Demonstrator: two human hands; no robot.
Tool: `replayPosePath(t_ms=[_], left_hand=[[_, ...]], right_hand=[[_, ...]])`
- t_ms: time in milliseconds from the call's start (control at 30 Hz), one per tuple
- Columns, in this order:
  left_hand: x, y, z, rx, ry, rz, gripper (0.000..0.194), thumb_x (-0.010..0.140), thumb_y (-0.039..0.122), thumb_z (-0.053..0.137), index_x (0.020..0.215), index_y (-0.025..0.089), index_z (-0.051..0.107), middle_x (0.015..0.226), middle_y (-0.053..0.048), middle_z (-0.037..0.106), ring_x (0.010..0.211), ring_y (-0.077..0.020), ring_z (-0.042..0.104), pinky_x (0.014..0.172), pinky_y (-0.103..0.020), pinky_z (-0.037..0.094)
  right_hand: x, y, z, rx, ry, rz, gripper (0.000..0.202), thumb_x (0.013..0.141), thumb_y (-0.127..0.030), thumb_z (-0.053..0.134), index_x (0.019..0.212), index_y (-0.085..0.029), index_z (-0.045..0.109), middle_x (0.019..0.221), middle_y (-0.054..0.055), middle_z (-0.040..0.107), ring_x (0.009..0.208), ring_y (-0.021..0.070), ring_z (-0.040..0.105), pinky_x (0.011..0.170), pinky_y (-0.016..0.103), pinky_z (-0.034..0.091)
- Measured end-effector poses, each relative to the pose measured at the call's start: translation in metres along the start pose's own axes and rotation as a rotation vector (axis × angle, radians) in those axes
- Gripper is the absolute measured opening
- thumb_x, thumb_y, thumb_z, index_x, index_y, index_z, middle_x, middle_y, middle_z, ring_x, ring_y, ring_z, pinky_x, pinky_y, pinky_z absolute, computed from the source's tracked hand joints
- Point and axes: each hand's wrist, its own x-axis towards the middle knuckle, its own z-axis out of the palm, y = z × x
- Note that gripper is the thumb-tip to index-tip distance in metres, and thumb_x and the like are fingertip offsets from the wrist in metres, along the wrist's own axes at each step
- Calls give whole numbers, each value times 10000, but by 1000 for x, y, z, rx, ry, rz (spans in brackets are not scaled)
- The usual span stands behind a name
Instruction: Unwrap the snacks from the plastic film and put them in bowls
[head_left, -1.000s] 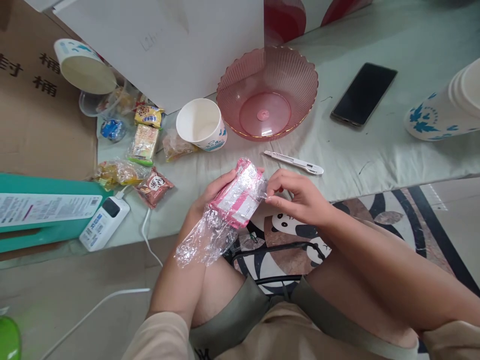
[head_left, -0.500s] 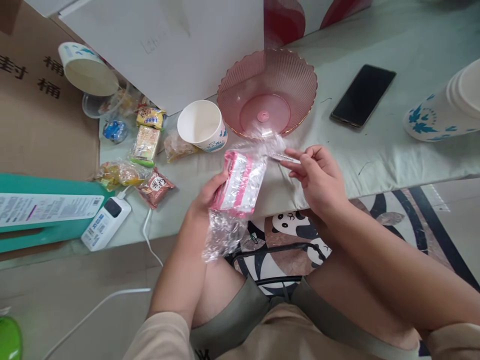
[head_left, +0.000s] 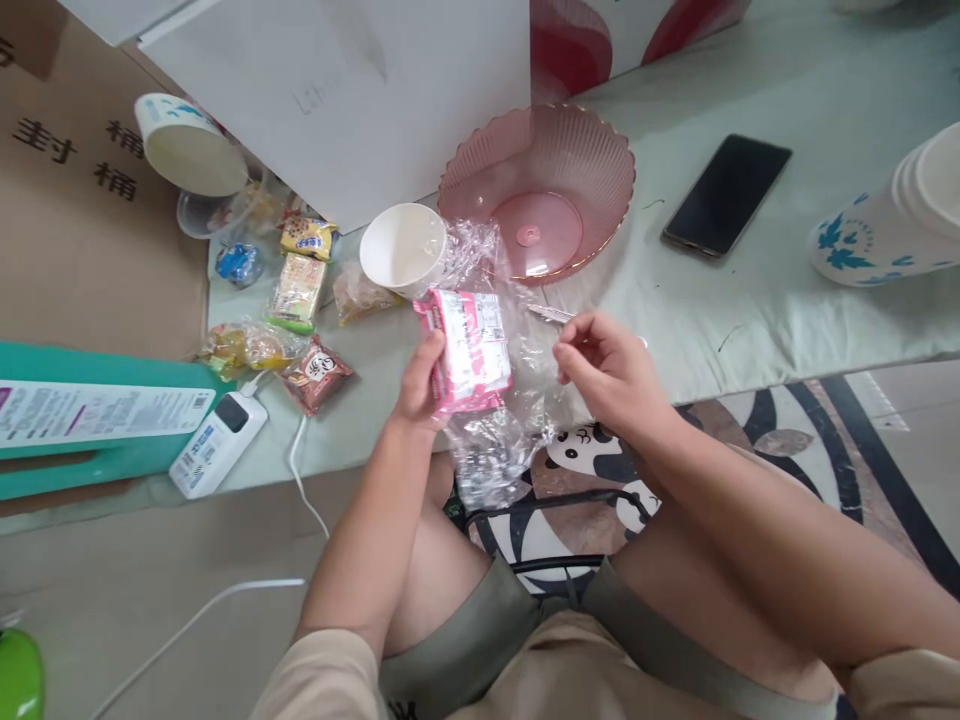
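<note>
A pink and white packet [head_left: 474,350] with clear plastic film [head_left: 499,455] around it is held in my left hand [head_left: 421,380], thumb on its face. The film spreads above, below and to the right of the packet. Just right of it is my right hand [head_left: 611,368], its fingers curled together; whether they pinch the film is too small to tell. A thin silvery tool [head_left: 550,313] lies at those fingertips, on the table side. Behind the packet stand a white paper cup [head_left: 403,248] and a pink ribbed glass bowl [head_left: 540,235].
A black phone [head_left: 727,195] and stacked paper cups [head_left: 885,215] are at the right. Several wrapped snacks, such as a brown packet [head_left: 316,374], lie at the left near a white power bank [head_left: 217,445] with a cable. Boxes stand behind.
The packet has turned more upright and moved slightly left. The film has spread out between my hands, and my right hand has come lower and left, its fingers more curled, with the tool lower-lying beside it.
</note>
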Motion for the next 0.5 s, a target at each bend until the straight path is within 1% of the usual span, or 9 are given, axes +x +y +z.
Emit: replayPosePath(t_ms=[67, 100, 200, 233, 267, 300, 367, 433, 500], left_hand=[[-4, 13, 3, -67, 44, -89, 533, 817, 668, 638, 1081, 208, 693, 996, -133, 743, 1038, -351, 718, 815, -474, 617], [-5, 18, 4, -89, 60, -111, 531, 859, 660, 578, 1088, 197, 699, 979, -145, 748, 1026, -357, 724, 783, -478, 623], [-5, 21, 8, -131, 90, -112, 514, 910, 618, 524, 1110, 179, 701, 1003, -163, 758, 1045, -363, 727, 776, -482, 631], [-4, 18, 9, -138, 94, -107, 498, 910, 607, 538, 1108, 180, 700, 1019, -163, 759, 1078, -365, 721, 806, -485, 631], [-3, 15, 10, -146, 94, -101, 487, 909, 603, 555, 1108, 184, 699, 1037, -160, 759, 1121, -367, 710, 844, -490, 628], [-3, 11, 11, -153, 85, -99, 489, 906, 611, 567, 1113, 188, 696, 1058, -157, 758, 1169, -370, 694, 883, -495, 621], [-3, 4, 13, -170, 42, -103, 543, 899, 659, 566, 1137, 187, 692, 1095, -156, 753, 1256, -379, 655, 945, -503, 602], [-5, -2, 16, -186, -15, -113, 604, 895, 705, 551, 1163, 181, 689, 1115, -156, 750, 1305, -383, 626, 978, -501, 590], [-7, -6, 17, -184, -53, -142, 633, 896, 729, 534, 1159, 176, 694, 1100, -156, 755, 1304, -383, 628, 979, -495, 591]], right_hand=[[4, 5, -7, -151, 98, -34, 44, 865, -205, 586, 888, -225, 554, 810, -1, 588, 604, 117, 522, 629, 327, 421], [5, 5, -10, -239, 145, -77, 74, 842, -169, 584, 886, -227, 571, 862, 12, 596, 608, 117, 511, 640, 338, 422], [3, -3, -16, -350, 283, -270, 132, 803, -115, 575, 848, -238, 594, 926, 48, 593, 679, 149, 530, 676, 363, 452], [1, -8, -17, -327, 291, -328, 130, 807, -118, 579, 841, -242, 590, 899, 50, 594, 710, 163, 544, 686, 366, 466], [-1, -13, -15, -285, 258, -363, 119, 819, -130, 584, 850, -246, 588, 868, 48, 599, 732, 173, 558, 694, 366, 479], [-3, -17, -12, -237, 184, -359, 100, 834, -156, 593, 878, -245, 590, 851, 46, 611, 746, 178, 574, 697, 364, 491], [-7, -21, -3, -136, -11, -206, 118, 872, -250, 613, 987, -227, 598, 889, 55, 652, 763, 180, 612, 687, 360, 516], [-8, -18, 10, 16, -171, 38, 275, 905, -377, 618, 1113, -201, 584, 1001, 90, 686, 793, 187, 650, 674, 357, 550], [-9, -10, 22, 227, -292, 242, 386, 914, -466, 622, 1187, -199, 565, 1086, 116, 697, 831, 201, 680, 672, 358, 587]])
